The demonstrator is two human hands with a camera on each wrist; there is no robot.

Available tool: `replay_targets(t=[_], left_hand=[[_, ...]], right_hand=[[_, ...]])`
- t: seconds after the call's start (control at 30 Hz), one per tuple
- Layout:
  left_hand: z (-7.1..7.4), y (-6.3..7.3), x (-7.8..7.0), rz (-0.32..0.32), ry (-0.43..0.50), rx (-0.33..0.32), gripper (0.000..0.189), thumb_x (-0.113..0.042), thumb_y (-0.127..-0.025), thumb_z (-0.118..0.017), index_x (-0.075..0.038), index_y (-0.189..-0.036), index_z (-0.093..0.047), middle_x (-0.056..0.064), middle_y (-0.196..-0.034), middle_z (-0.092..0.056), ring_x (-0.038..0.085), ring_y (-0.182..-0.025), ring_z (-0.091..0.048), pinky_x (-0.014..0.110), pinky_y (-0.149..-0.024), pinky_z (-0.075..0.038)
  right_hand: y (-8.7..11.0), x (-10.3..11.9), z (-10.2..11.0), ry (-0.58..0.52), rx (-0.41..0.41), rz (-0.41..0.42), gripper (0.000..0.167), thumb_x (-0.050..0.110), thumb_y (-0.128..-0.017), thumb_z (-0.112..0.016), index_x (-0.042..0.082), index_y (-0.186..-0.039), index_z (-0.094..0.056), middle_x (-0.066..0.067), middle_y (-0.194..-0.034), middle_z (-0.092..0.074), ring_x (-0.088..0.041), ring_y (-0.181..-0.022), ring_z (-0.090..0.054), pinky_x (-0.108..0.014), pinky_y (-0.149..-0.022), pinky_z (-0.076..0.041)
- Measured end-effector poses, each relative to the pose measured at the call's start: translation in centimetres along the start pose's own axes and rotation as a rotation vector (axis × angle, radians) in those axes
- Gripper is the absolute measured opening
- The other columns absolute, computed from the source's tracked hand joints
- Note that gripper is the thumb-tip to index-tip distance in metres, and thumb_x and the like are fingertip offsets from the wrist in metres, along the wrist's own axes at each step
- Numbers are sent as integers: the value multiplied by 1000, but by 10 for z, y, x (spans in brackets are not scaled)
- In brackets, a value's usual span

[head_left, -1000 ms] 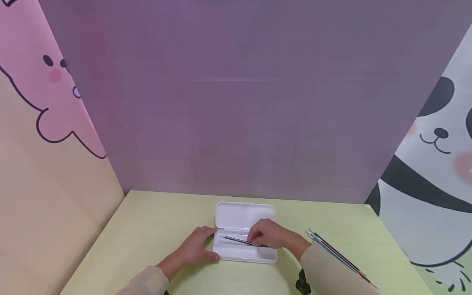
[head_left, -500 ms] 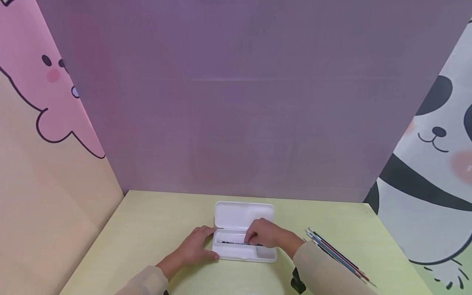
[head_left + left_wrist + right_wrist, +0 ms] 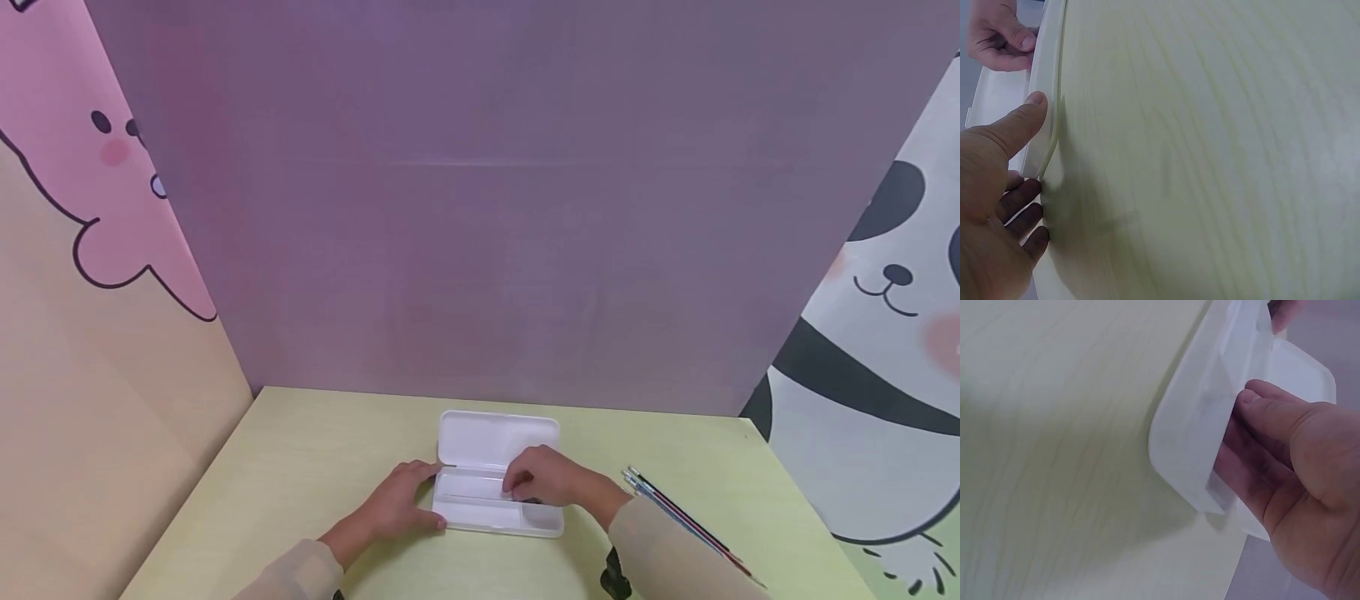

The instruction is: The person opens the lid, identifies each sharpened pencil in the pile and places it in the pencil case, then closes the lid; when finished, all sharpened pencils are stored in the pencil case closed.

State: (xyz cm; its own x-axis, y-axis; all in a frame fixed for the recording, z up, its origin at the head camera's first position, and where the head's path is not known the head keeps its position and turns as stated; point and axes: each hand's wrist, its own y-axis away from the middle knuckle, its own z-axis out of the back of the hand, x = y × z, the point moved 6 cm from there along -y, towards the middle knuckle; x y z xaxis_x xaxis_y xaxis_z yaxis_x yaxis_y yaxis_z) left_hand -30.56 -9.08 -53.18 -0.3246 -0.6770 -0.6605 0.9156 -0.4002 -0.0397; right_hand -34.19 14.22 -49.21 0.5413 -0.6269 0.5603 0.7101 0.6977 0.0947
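A white pencil case [image 3: 480, 514] lies on the table with its lid [image 3: 480, 437] tipped back. My left hand [image 3: 401, 504] holds the case's left end, thumb at the front corner and fingers at the back. My right hand [image 3: 543, 477] reaches into the rear compartment with its fingers bent. By its fingertips a short dark piece of a pencil [image 3: 531, 501] shows; the rest is hidden by the hand and the divider. In the right wrist view the thumb lies against the index finger inside the case [image 3: 1185, 425], and the pencil is out of sight.
Several pencils [image 3: 686, 521] lie in a bundle on the table [image 3: 337, 442], right of the case and beside my right sleeve [image 3: 667, 550]. A purple panel [image 3: 480, 250] stands behind the table.
The pencil has gone down from a slant across the compartment to behind the divider, its left part now out of sight. My right hand moved slightly left, then back; my left hand stayed.
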Motion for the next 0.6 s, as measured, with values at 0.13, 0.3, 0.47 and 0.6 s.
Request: replay_targets(t=[0.13,0.3,0.47,0.6], left_hand=[[0,-2,1,-8,-10,-1,88,-35,-75,-91,1,-146,-52,14,-139,-60,35,-130,-51,57,-113,-43],[-1,-2,3,-29,-21,-9,89,-35,-74,-91,2,-145,-53,16,-137,-61,36,-128,-52,57,-112,-44],[-3,-2,8,-21,-15,-18,90,-36,-73,-91,1,-145,-53,15,-138,-61,36,-129,-52,57,-113,-43],[-4,-5,10,-12,-10,-18,90,-37,-73,-91,-1,-146,-53,13,-138,-61,35,-130,-51,56,-114,-42]], right_hand=[[4,-2,10,-41,-21,2,9,1,-90,-75,8,-96,-78,-1,-86,-74,-7,-80,-60,-23,-73,-52],[14,-10,25,-128,-44,-50,10,9,-92,-75,6,-102,-77,2,-88,-73,-8,-77,-61,-25,-67,-54],[32,-19,46,-176,-93,-109,19,16,-94,-75,5,-110,-75,1,-94,-73,-16,-81,-66,-30,-65,-57],[53,-28,64,-188,-131,-121,25,16,-95,-73,2,-117,-72,-3,-98,-73,-20,-84,-68,-38,-66,-60]])
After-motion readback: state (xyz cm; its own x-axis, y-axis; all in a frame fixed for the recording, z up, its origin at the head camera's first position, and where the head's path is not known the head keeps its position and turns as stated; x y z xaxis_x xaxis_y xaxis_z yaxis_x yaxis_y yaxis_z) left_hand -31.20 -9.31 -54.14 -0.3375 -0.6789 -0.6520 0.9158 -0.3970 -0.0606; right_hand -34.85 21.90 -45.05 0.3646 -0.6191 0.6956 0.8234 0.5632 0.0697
